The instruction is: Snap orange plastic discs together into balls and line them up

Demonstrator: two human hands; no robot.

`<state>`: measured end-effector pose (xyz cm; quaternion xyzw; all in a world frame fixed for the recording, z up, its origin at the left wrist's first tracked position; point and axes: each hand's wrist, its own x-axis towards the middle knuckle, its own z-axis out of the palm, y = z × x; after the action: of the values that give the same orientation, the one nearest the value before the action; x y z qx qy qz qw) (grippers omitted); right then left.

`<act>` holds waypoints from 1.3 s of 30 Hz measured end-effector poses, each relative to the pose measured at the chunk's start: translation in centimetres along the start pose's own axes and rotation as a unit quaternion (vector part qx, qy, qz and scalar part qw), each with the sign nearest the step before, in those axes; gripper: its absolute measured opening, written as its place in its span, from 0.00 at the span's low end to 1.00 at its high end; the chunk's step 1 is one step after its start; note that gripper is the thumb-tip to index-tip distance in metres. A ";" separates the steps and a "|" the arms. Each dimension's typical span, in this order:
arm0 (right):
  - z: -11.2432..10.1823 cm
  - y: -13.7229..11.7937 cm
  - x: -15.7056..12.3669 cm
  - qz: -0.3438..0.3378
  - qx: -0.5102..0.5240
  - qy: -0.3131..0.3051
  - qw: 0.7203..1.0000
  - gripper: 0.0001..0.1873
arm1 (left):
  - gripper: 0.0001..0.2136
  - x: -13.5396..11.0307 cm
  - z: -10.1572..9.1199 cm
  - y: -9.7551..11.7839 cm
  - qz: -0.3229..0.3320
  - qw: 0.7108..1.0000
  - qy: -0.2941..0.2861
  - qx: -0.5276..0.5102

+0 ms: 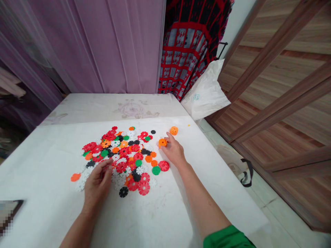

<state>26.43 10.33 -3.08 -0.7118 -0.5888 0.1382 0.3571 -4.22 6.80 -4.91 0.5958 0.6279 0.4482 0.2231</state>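
Note:
My right hand (175,151) pinches an orange notched disc piece (162,143) between thumb and fingers, at the right of the pile. Just beyond it, a short stack of orange discs (173,130) rests on the table, close to my fingertips. At the pile's near left side, my left hand (99,178) has its fingers curled toward the thumb; what lies between them, if anything, is hidden. The loose pile mixes red discs (144,188), white, black, green and orange ones. A green disc (156,170) and a red disc (163,166) lie at its right edge.
A white cloth covers the table (212,179). A dark-edged object (11,215), partly blurred out, sits at the left edge. Past the right corner are a white plastic bag (205,93) and wooden wardrobe doors (279,82). A purple curtain (103,44) hangs behind.

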 end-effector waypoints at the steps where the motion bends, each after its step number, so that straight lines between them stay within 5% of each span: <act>1: 0.0 0.0 0.0 -0.002 0.000 0.002 1.000 0.36 | 0.17 0.0 0.0 0.1 -0.006 1.000 -0.006 -0.010; 30: 0.3 0.4 0.0 -0.002 0.003 0.027 1.000 0.33 | 0.17 0.0 -0.1 -0.1 -0.012 0.999 -0.013 -0.032; 39: -1.4 2.7 -0.2 0.013 0.046 0.060 0.997 0.30 | 0.17 0.0 0.0 -0.2 -0.012 0.999 -0.013 -0.037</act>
<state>29.22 9.47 -3.89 -0.7093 -0.5497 0.1267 0.4227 -4.37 6.85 -5.06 0.5852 0.6148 0.4611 0.2587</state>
